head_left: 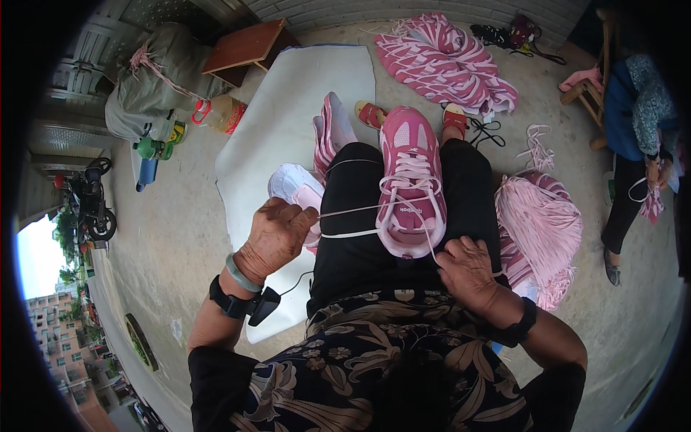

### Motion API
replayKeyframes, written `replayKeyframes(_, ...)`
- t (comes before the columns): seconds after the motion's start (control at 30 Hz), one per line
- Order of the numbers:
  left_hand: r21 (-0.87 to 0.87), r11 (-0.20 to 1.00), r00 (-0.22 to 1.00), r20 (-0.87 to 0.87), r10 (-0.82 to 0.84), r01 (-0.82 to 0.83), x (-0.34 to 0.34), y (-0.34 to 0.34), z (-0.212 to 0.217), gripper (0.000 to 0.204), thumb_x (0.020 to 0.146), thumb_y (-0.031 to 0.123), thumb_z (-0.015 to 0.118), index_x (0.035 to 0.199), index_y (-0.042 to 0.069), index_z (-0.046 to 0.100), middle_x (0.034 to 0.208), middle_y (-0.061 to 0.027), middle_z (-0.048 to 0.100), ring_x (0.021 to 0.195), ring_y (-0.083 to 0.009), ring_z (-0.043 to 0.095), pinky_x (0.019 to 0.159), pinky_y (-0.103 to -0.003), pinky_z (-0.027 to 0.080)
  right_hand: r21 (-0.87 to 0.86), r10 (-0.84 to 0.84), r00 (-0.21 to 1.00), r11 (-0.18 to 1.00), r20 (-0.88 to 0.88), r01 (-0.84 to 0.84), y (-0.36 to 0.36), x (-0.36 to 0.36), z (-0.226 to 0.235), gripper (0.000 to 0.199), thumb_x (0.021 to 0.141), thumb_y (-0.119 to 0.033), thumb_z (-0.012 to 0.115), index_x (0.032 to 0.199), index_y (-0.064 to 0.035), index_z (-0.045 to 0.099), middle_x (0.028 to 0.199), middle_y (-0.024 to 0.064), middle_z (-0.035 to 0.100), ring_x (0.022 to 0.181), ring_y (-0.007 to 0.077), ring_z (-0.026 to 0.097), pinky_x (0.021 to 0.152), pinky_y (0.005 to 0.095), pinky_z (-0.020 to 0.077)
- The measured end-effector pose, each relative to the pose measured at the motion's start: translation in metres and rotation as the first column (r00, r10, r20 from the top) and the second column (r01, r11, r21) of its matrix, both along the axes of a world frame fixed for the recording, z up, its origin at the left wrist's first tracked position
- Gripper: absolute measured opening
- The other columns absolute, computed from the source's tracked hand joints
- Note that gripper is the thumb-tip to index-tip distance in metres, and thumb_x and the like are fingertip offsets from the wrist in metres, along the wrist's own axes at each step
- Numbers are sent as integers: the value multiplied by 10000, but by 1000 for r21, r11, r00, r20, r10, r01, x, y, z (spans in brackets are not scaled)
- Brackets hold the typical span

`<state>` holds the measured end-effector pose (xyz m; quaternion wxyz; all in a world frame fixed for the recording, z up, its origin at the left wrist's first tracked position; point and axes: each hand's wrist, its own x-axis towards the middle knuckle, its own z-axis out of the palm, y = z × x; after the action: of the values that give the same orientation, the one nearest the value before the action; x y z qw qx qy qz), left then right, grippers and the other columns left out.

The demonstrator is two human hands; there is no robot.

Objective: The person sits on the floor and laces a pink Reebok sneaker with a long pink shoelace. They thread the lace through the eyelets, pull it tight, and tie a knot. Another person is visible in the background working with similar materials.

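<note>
A pink sneaker (412,140) rests across my lap between my black-trousered legs, its toe pointing away from me. Pale laces run through its eyelets and cross over the tongue. My left hand (277,232) is closed to the left of the shoe, pinching a shoelace (345,211) that is stretched taut from the tongue. To the right of the heel, my right hand (466,270) grips the other lace end, which slants down from the tongue. A second white strand runs from near the heel toward my left leg.
Pink-and-white bundles (450,65) lie on the floor ahead, with more pink laces (540,223) at my right. A white sheet (288,108) spreads at the left. Plastic bottles (223,114), a wooden stool (245,54) and another person (640,137) at the right surround me.
</note>
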<state>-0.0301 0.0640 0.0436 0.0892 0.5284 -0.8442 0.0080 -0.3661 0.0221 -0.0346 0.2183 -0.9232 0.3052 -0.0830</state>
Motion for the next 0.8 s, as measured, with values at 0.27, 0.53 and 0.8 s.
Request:
replayKeyframes(0.27,-10,970,961,134,243,-244,78,0,-2,138,762,62,584,894,100,579,730,-80,586,614,-279,568,571,-362,470,503,-153,976,862,158,54,-59,-60,54,40,803,-56,559,835,-38,544,673,138,563,590,323,576,539,377,455)
replayKeyframes(0.53,-84,900,896,90,434,-427,111,0,-13,36,826,103,563,845,72,568,739,-107,601,638,-315,599,541,-374,482,-420,-133,977,906,-164,53,-138,-111,94,72,799,-43,532,853,-36,578,731,167,585,665,361,578,596,382,464)
replayKeyframes(0.8,729,594,413,-451,791,-342,34,19,-67,241,920,215,506,727,73,536,532,37,442,440,-46,407,393,-215,312,899,-808,572,136,-143,416,-96,-70,-11,269,906,-257,500,715,-70,532,517,-22,397,410,69,343,366,239,260)
